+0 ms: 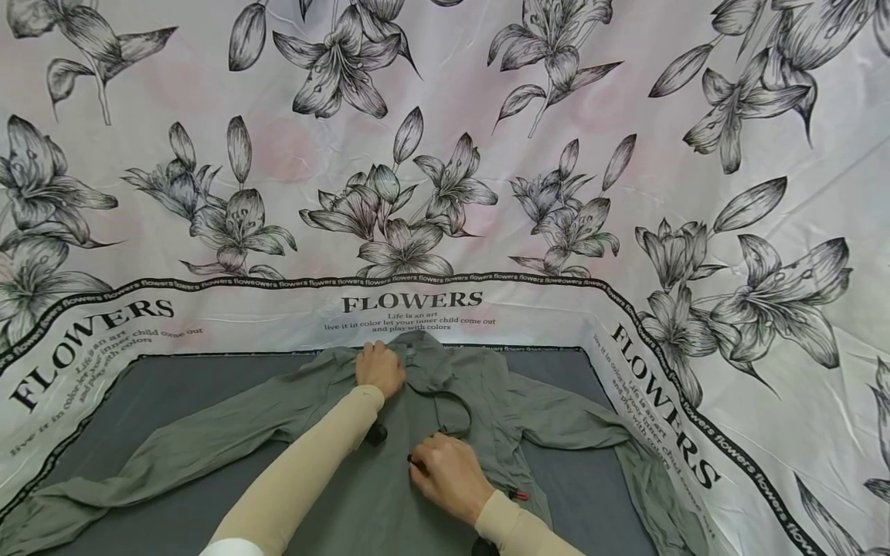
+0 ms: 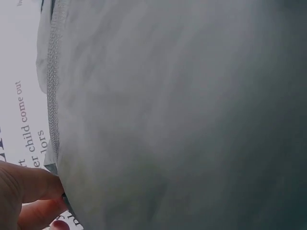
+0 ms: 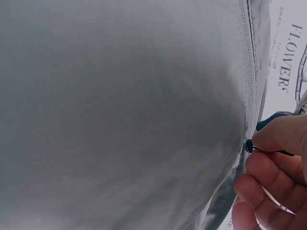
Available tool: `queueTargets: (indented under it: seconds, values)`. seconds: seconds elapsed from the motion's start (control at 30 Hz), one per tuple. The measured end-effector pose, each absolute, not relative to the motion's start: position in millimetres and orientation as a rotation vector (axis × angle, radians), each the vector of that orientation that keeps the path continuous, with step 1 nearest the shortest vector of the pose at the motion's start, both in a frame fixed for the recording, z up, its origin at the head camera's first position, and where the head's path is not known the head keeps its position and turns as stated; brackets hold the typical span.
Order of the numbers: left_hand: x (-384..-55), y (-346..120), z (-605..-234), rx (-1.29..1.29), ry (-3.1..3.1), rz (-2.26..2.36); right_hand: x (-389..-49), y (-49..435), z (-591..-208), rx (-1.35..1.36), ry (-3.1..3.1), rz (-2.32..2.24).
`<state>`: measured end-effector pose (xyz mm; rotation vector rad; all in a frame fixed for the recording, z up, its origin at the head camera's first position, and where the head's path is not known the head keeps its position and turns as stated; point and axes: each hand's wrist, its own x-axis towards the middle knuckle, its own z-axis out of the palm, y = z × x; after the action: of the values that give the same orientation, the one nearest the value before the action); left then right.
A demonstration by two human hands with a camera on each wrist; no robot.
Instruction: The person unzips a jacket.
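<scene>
A grey-green zip jacket (image 1: 368, 494) lies spread front up, its sleeves out to both sides. My left hand (image 1: 380, 369) is up by the collar (image 1: 431, 367), left of the front opening. In the left wrist view, thumb and fingers of that hand (image 2: 33, 191) pinch the jacket's front edge beside the zipper teeth (image 2: 54, 96). Lower on the chest, my right hand (image 1: 452, 472) pinches a small black zipper pull (image 3: 249, 146) between thumb and forefinger. Above it the front gapes open, with a dark zipper edge (image 1: 464, 409) curving to the right.
Under the jacket is a dark grey surface (image 1: 174, 394). White cloth (image 1: 556, 316) printed with flowers and "FLOWERS" lettering borders it and rises behind. The right sleeve end (image 1: 660, 494) hangs over the cloth border. A red tag (image 1: 518, 495) shows at the jacket's right side.
</scene>
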<state>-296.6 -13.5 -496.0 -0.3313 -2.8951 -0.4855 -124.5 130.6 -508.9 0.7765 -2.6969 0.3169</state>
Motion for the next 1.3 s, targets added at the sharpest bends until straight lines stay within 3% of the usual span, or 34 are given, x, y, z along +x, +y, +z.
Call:
queueTargets:
  seconds: [0.43, 0.57, 0.87, 1.3]
  values:
    - [-300.6, -22.4, -496.9, -0.335, -2.899, -0.519, -120.6, 131.1, -510.4, 0.762, -2.723, 0.363]
    - [-284.0, -24.2, -491.6, -0.542, -2.838, -0.490, -119.4, 132.2, -511.7, 0.764, -2.741, 0.386]
    - [-226.6, -36.5, -477.6, -1.323, -2.913, -0.508, -122.7, 137.8, -513.4, 0.744, -2.765, 0.439]
    - [-203.5, -38.4, -486.1, -1.480, -3.049, -0.301, -125.3, 141.5, -515.9, 0.622, -2.976, 0.635]
